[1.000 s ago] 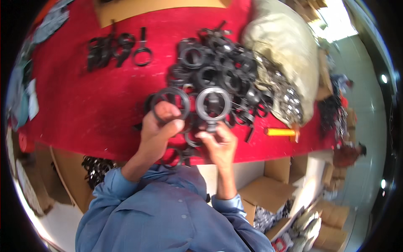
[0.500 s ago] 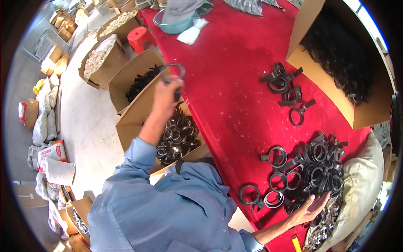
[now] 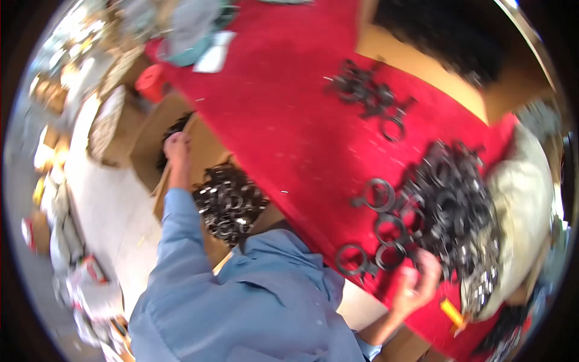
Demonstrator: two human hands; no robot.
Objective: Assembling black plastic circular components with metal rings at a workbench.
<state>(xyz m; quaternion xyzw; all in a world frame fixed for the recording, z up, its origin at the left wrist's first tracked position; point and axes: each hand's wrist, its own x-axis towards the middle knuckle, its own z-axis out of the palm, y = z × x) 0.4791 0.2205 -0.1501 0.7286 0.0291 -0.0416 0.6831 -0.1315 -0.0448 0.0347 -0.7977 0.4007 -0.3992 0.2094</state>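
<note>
My left hand is stretched out over the cardboard box of black parts on the left. Motion blurs its fingers, and no ring shows in it. At the table's near side, my right hand has its thumb apart from the fingers, with nothing visible between them. Just beyond it lies a large pile of black ring clamps. Several loose ring clamps lie at the pile's left edge. A nearer cardboard box holds shiny dark ring parts.
A smaller cluster of ring clamps lies farther back on the red table. A big carton of black parts stands behind it. A pale sack bounds the right side. A red stool stands at left.
My left hand has moved away from me to the farther box; the ring it held is no longer visible. My right hand has drawn slightly left. The whole view has shifted and blurred.
</note>
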